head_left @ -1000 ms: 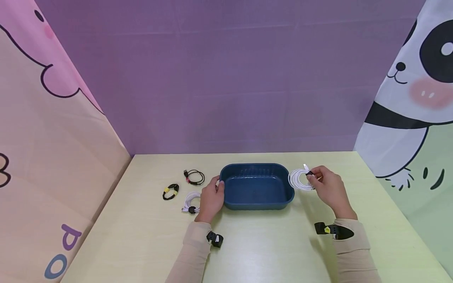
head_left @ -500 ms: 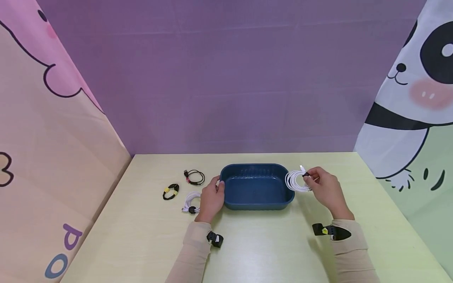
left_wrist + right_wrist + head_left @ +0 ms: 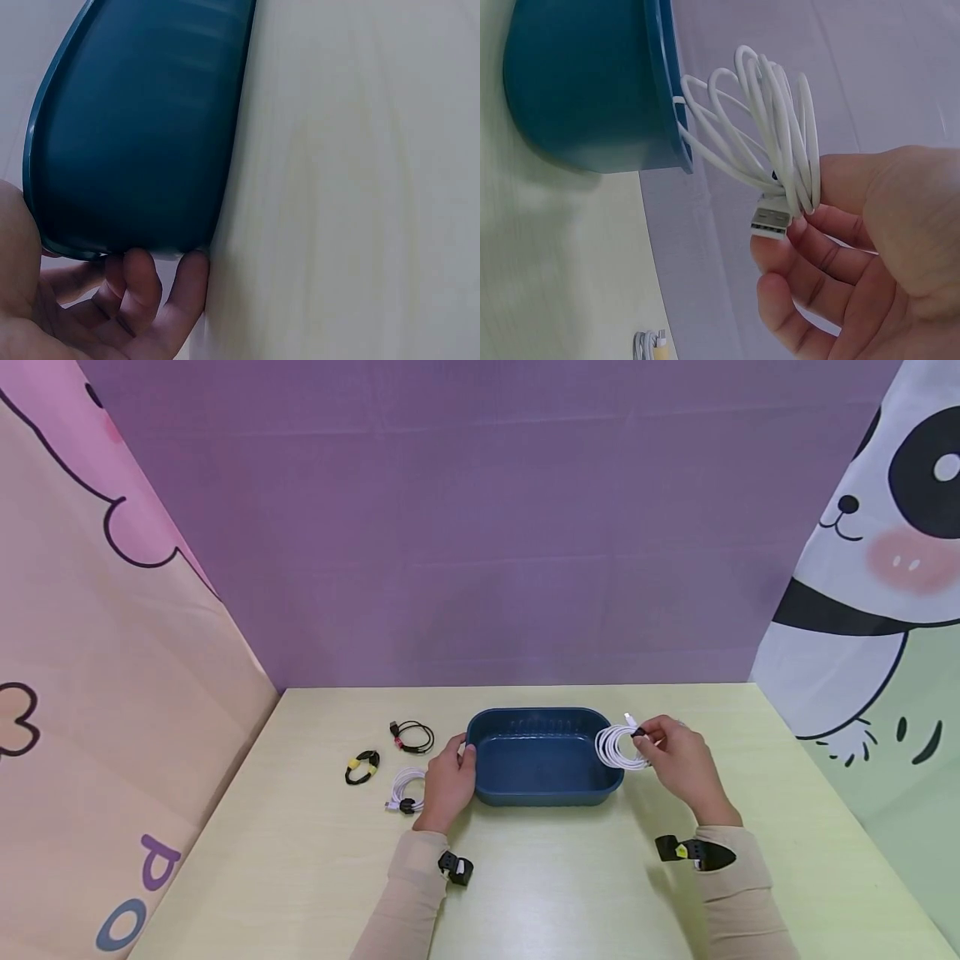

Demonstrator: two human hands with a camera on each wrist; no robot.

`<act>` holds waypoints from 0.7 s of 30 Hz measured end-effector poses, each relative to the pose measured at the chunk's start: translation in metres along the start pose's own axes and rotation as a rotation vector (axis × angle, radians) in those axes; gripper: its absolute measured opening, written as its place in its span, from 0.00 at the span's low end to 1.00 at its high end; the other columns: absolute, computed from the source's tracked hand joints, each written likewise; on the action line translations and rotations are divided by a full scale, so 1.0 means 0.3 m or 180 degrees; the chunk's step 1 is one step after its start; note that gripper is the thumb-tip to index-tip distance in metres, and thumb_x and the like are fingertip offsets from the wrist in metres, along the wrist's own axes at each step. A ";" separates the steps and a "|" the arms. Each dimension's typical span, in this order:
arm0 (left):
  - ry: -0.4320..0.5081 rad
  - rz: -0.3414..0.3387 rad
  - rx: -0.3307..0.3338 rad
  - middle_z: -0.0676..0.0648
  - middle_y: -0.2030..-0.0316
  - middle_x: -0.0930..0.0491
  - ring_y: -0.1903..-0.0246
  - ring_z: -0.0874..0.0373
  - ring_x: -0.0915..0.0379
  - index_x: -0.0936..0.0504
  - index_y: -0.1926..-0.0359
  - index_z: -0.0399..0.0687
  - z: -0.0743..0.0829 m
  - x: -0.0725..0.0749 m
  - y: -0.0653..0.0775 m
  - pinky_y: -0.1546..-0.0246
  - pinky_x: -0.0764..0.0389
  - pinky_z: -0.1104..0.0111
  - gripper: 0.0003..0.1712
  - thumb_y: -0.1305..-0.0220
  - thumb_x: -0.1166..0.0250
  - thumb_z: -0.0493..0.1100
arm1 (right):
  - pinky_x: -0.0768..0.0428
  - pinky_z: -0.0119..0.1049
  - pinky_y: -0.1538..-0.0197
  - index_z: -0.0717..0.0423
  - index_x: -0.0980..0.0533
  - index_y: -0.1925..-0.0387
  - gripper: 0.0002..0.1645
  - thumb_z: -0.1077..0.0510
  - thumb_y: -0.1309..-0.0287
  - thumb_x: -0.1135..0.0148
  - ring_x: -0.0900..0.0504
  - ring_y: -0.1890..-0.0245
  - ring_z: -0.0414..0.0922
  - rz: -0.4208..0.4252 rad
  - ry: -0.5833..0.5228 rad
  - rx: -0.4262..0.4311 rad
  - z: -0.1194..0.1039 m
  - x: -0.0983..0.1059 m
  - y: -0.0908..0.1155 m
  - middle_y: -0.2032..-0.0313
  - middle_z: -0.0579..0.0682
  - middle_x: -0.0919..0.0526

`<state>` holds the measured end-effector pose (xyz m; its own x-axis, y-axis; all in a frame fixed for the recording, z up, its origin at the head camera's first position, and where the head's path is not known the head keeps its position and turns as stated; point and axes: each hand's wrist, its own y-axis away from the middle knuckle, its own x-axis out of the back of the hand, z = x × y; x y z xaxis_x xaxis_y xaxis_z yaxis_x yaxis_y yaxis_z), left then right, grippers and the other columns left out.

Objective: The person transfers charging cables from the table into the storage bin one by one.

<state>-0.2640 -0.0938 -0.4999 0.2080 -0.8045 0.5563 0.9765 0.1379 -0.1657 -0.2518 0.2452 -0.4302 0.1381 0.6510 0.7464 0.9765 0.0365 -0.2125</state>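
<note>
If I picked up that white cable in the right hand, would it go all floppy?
The white cable would probably bend easily, since its loops fan apart. The black tie likely holds it bundled. It's probably light: the right hand just pinches one side.

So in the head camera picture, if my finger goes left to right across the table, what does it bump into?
Black cable with yellow bands, left hand, blue tray, held white cable, right hand.

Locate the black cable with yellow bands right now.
In the head view, the black cable with yellow bands lies on the table, left of the blue tray and near a white coil.
</note>
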 end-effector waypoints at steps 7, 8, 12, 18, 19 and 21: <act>-0.0008 0.0026 -0.0028 0.48 0.75 0.26 0.75 0.56 0.32 0.22 0.35 0.42 -0.001 -0.001 0.002 0.72 0.33 0.65 0.22 0.23 0.45 0.46 | 0.25 0.37 0.65 0.65 0.23 0.49 0.16 0.57 0.30 0.38 0.21 0.63 0.51 0.0005 0.0047 0.0036 -0.003 -0.010 -0.001 0.61 0.60 0.17; -0.0006 0.0026 -0.0032 0.48 0.75 0.26 0.76 0.56 0.32 0.22 0.35 0.42 -0.001 -0.001 0.002 0.72 0.33 0.65 0.22 0.23 0.45 0.46 | 0.25 0.37 0.65 0.65 0.23 0.49 0.16 0.57 0.30 0.38 0.21 0.63 0.51 0.0010 0.0047 0.0043 -0.003 -0.012 -0.001 0.61 0.60 0.17; 0.0018 0.0035 -0.0038 0.48 0.75 0.25 0.76 0.56 0.31 0.22 0.35 0.42 0.000 0.000 0.003 0.72 0.33 0.65 0.21 0.23 0.45 0.45 | 0.25 0.37 0.66 0.65 0.22 0.50 0.15 0.57 0.31 0.38 0.20 0.65 0.50 0.0033 0.0059 0.0080 -0.004 -0.017 -0.002 0.63 0.59 0.16; 0.0056 0.0004 -0.0019 0.48 0.76 0.25 0.76 0.56 0.31 0.23 0.35 0.42 0.005 0.002 0.006 0.72 0.33 0.65 0.22 0.22 0.45 0.45 | 0.26 0.37 0.67 0.65 0.22 0.51 0.14 0.59 0.32 0.37 0.20 0.68 0.48 0.0048 0.0050 0.0127 -0.009 -0.026 -0.001 0.64 0.58 0.16; 0.0062 -0.0007 -0.0015 0.48 0.76 0.26 0.76 0.56 0.32 0.23 0.34 0.42 0.005 0.002 0.006 0.72 0.33 0.66 0.22 0.22 0.45 0.45 | 0.26 0.37 0.67 0.65 0.22 0.51 0.14 0.59 0.32 0.37 0.20 0.68 0.48 0.0048 0.0049 0.0128 -0.010 -0.028 0.000 0.64 0.58 0.16; 0.0073 -0.0022 -0.0006 0.48 0.76 0.26 0.76 0.56 0.32 0.23 0.34 0.42 0.007 0.003 0.007 0.72 0.33 0.66 0.22 0.22 0.45 0.45 | 0.26 0.37 0.67 0.65 0.22 0.51 0.14 0.59 0.31 0.37 0.20 0.67 0.48 0.0045 0.0047 0.0131 -0.011 -0.031 0.001 0.64 0.58 0.16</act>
<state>-0.2617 -0.0932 -0.4981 0.1999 -0.8185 0.5386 0.9778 0.1312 -0.1635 -0.2522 0.2367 -0.4350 0.1544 0.6404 0.7523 0.9668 0.0589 -0.2486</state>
